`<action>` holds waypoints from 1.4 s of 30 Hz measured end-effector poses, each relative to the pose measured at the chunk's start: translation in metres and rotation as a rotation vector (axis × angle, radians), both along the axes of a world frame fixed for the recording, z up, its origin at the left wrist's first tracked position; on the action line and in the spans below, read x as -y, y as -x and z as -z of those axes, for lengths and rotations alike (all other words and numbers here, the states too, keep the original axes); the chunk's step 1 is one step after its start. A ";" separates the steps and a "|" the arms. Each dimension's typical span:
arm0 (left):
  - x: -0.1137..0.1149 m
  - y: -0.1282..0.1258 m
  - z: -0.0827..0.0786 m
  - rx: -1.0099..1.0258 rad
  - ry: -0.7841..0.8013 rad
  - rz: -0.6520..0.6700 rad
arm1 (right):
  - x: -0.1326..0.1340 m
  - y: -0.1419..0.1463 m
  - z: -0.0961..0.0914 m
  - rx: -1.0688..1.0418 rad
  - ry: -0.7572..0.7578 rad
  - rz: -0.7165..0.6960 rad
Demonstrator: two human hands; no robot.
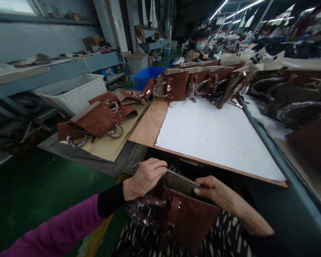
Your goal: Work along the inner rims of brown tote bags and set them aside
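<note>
A brown handbag [194, 217] rests on my patterned lap, its top open and its lining facing up. Plastic film wraps the bag's handle [147, 210], which hangs toward the left. My left hand [147, 176] is closed at the bag's upper left corner, fingers pressed together on the far rim. At the far rim's right part, my right hand [212, 191] pinches the edge, with the thumb inside the opening. Parts of the bag's far side are hidden behind the rim and my hands.
Ahead is a board with white paper [203, 132]. Several brown handbags [178, 85] stand along its back; more bags [96, 119] lie on the left table. A blue bin [144, 78] and a white tub [72, 91] stand beyond. A masked person [199, 51] sits at the back.
</note>
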State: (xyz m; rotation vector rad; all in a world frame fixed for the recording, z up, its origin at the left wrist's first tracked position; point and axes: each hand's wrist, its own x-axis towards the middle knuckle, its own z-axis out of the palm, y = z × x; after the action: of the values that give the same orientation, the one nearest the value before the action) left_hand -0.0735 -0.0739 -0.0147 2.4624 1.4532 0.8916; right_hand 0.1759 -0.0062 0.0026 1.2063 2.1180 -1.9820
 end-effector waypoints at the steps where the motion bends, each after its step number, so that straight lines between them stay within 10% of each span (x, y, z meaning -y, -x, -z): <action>1: 0.000 -0.001 0.001 0.019 -0.004 -0.012 | 0.000 0.000 0.000 -0.005 0.016 0.001; 14: -0.023 -0.006 -0.033 0.206 0.605 -0.194 | 0.000 0.002 -0.002 0.008 0.019 -0.007; 26: -0.033 -0.007 -0.034 0.223 0.722 -0.260 | 0.003 0.002 0.000 0.084 -0.080 -0.009; 42: -0.051 -0.028 -0.037 0.050 0.807 0.212 | 0.004 0.004 -0.003 0.095 -0.162 -0.005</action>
State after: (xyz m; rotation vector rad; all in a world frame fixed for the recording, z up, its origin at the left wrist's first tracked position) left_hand -0.0457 -0.0232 0.0223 1.9041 1.1779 0.2348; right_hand 0.1721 -0.0103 0.0055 1.2881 2.2676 -1.7419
